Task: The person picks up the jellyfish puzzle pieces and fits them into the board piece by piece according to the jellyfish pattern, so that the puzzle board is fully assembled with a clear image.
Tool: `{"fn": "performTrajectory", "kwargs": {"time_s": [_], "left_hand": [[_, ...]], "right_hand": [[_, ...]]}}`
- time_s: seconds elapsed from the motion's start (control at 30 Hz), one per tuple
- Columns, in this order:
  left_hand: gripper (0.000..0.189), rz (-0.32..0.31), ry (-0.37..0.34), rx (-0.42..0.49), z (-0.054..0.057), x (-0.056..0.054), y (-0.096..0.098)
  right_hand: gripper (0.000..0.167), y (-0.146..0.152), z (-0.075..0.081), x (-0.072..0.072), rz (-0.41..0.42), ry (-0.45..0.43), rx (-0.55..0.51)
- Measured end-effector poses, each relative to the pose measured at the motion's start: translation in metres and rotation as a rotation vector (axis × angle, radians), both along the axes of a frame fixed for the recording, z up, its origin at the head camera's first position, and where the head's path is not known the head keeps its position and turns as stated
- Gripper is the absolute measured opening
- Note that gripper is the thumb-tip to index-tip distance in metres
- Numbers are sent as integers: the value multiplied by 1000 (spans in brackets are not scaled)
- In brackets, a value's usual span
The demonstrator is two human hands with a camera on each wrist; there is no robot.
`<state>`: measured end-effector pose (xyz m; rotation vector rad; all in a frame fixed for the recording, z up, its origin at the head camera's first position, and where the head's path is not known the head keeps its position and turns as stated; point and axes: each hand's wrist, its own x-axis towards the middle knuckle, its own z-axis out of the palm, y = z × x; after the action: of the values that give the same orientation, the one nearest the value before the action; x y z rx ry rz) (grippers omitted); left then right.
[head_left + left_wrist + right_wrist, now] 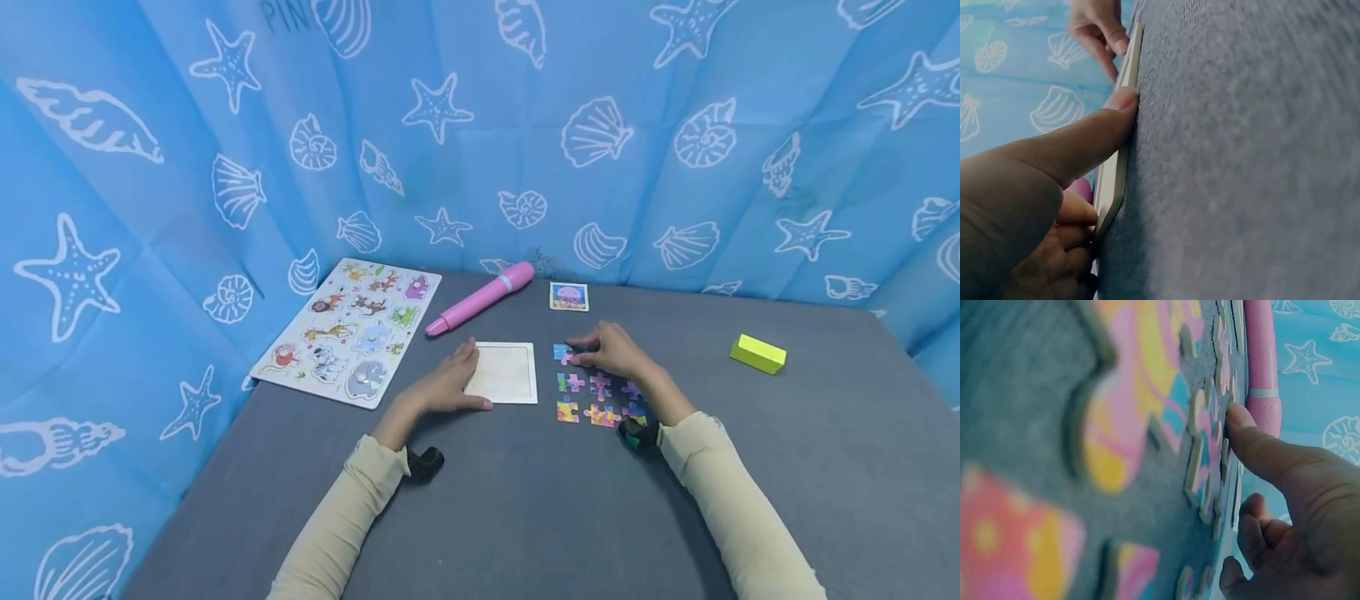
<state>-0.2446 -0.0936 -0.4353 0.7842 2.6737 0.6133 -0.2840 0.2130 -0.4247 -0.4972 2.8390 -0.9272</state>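
Note:
My left hand holds the shallow wooden puzzle tray by its left side. In the left wrist view the thumb lies along the tray's near edge, with the other fingers curled at its corner. My right hand is over the top left of the loose jigsaw pieces, and its thumb and forefinger pinch a blue and pink puzzle piece. Below it, several colourful pieces lie in spaced rows, partly hidden by this hand. In the right wrist view the thumb reaches down at the farther pieces.
A small jellyfish picture card lies behind the pieces. A pink pen-shaped object lies behind the tray, and an animal puzzle board is at left. On the right sits a yellow block. A blue curtain hangs behind the grey table.

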Motion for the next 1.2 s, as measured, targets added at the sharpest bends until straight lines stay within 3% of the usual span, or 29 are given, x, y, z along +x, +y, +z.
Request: {"fn": "performTrajectory", "kwargs": {"time_s": [0.2,0.43,0.6,0.9,1.2], "left_hand": [[98,-9,-7,19,-2,-1,1],[101,30,4,34,-8,-3,-2],[100,35,20,40,-9,0,-5],[99,42,46,79,-13,0,-1],[100,54,55,79,-13,-1,-2]], "right_hand": [[33,-2,-4,-4,-16,20,-9],[32,-2,-3,-6,-45,-45,-9],[33,-9,0,-4,-49,-29,-15],[30,-55,12,-3,-20,8,-62],[34,-101,2,-6,5,-13,-64]]}}
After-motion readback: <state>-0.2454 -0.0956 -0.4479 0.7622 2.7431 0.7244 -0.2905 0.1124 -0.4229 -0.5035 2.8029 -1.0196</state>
